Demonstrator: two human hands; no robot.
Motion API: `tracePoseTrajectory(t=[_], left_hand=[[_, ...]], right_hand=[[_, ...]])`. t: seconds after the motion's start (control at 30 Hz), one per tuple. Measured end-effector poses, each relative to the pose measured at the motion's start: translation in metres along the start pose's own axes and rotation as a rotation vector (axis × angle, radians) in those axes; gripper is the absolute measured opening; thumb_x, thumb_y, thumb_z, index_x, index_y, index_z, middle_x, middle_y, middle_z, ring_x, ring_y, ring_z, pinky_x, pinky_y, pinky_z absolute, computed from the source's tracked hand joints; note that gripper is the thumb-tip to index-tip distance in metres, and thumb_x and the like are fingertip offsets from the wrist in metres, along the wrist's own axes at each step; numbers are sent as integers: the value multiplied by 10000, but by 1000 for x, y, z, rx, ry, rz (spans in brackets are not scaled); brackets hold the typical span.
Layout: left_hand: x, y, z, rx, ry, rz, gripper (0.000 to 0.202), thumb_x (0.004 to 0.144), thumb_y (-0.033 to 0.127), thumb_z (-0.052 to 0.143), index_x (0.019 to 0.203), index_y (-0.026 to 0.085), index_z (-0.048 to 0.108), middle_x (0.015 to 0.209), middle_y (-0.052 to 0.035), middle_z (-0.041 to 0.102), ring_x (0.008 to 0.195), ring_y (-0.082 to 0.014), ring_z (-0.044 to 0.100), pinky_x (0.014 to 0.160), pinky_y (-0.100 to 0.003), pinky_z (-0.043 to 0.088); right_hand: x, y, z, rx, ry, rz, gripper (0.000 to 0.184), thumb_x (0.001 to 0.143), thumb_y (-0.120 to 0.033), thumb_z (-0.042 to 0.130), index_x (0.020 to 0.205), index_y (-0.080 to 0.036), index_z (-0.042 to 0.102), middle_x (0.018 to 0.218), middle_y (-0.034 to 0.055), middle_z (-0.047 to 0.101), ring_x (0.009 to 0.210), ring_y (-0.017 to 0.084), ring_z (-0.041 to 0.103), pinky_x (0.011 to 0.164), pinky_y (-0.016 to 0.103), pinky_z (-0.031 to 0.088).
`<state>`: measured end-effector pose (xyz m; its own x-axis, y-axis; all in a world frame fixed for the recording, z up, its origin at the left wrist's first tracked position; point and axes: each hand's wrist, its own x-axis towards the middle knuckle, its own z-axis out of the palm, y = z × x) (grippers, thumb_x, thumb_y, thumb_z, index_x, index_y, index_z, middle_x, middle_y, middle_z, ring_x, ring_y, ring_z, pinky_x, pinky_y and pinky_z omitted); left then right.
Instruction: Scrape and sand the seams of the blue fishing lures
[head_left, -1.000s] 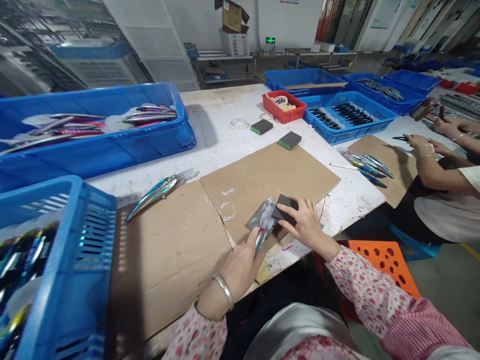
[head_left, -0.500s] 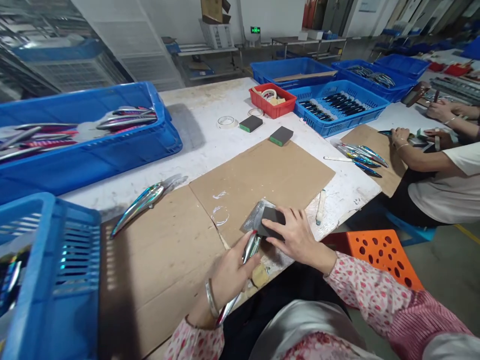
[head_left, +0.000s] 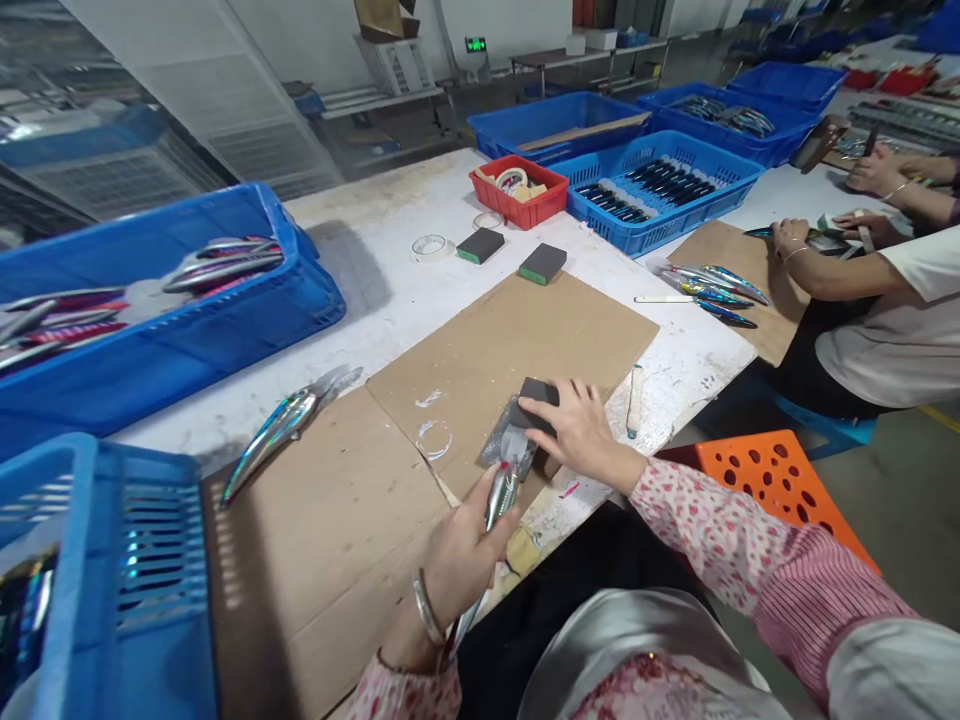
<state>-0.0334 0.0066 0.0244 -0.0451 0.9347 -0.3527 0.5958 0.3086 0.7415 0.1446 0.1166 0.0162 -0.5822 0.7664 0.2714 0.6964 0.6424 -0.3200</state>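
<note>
My left hand point(head_left: 466, 545) is closed around a shiny silver fishing lure point(head_left: 501, 493) and holds it against the brown cardboard sheet point(head_left: 525, 335) at the table's front edge. My right hand point(head_left: 576, 432) grips a dark sanding block point(head_left: 534, 393) and presses it on the lure's far end. A grey clear bag point(head_left: 496, 444) lies under the lure. Another holographic lure point(head_left: 277, 427) lies loose on the table to the left.
Blue crates point(head_left: 247, 310) with lures stand left and front left point(head_left: 142, 600). Two spare blocks point(head_left: 543, 262), tape rolls point(head_left: 429, 246) and a red tray point(head_left: 517, 208) sit farther back. Other people's arms point(head_left: 832, 275) work at the right. An orange stool point(head_left: 757, 480) stands below.
My right hand slid the sanding block away from me along the lure. My left hand drew back a little with the lure still in it. My view shifted right.
</note>
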Motion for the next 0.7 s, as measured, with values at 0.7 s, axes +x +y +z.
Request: tracePoseTrajectory(t=[0.7], left_hand=[[0,5,18,399,8,49,561,913,302,316,1416,55,276,1125,-196,669,1019,-287,655,832,-409,515]], right_hand=[[-4,-5,16,85,66,-17,398,935,-483,512,1285,-306,585,1290,139,464,1103,289,431,872,423,357]])
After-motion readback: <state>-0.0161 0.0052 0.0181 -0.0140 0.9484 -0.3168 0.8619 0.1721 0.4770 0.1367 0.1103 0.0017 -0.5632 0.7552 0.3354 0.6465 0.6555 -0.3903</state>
